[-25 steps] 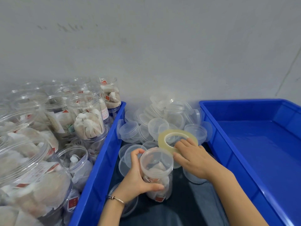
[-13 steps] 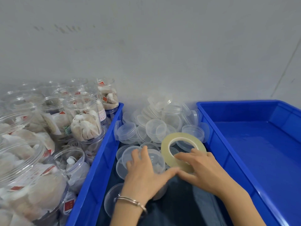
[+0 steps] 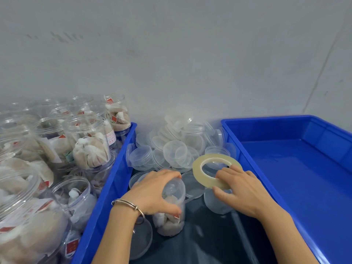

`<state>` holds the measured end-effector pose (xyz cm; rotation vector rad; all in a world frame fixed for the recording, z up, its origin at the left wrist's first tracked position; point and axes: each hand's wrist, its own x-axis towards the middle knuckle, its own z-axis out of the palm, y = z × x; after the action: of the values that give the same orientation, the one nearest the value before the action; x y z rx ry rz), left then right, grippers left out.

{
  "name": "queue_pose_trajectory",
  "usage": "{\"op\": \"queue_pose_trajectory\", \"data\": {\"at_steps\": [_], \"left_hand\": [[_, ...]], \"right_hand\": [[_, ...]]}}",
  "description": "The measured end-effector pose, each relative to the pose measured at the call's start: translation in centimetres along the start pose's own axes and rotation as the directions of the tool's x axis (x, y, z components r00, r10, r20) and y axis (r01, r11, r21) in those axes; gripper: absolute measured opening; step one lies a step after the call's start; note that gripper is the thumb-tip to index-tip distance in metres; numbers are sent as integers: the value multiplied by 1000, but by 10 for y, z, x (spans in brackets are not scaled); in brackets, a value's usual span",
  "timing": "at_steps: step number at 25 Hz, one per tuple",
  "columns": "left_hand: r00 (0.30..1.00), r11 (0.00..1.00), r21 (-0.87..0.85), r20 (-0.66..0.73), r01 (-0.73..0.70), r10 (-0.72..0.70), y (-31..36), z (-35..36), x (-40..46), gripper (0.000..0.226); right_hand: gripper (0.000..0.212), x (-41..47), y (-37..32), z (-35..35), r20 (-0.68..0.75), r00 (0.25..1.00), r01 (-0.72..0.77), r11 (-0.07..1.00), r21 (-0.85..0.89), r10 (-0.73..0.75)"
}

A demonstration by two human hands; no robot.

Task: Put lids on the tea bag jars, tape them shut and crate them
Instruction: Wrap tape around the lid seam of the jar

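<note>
L hand (image 3: 152, 195) grips lidded jar (image 3: 171, 210) betw crates, fingers curled round it. R hand (image 3: 242, 189) pinches tape (image 3: 213, 172). I judge taping next. R crate (image 3: 285, 168) bare; many jars (image 3: 57, 149) unlidded.

jar (image 3: 170, 212) now tilted under left hand (image 3: 152, 193)
</note>
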<state>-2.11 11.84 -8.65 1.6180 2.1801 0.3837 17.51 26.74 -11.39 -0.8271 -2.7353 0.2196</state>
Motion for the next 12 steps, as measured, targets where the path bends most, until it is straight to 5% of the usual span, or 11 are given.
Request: {"op": "queue_pose_trajectory", "data": {"at_steps": [4,8,12], "left_hand": [[996,997,52,76,-50,46,19,-1,6,69],[995,992,89,35,88,-92,38,20,6,50],[952,985,82,-280,152,-123,42,43,9,22]], "right_hand": [[26,19,-15,11,51,999,10,998,-59,-7],[29,27,-24,24,88,995,43,997,-70,-37],[32,22,-22,31,67,998,24,998,-57,-21]]}}
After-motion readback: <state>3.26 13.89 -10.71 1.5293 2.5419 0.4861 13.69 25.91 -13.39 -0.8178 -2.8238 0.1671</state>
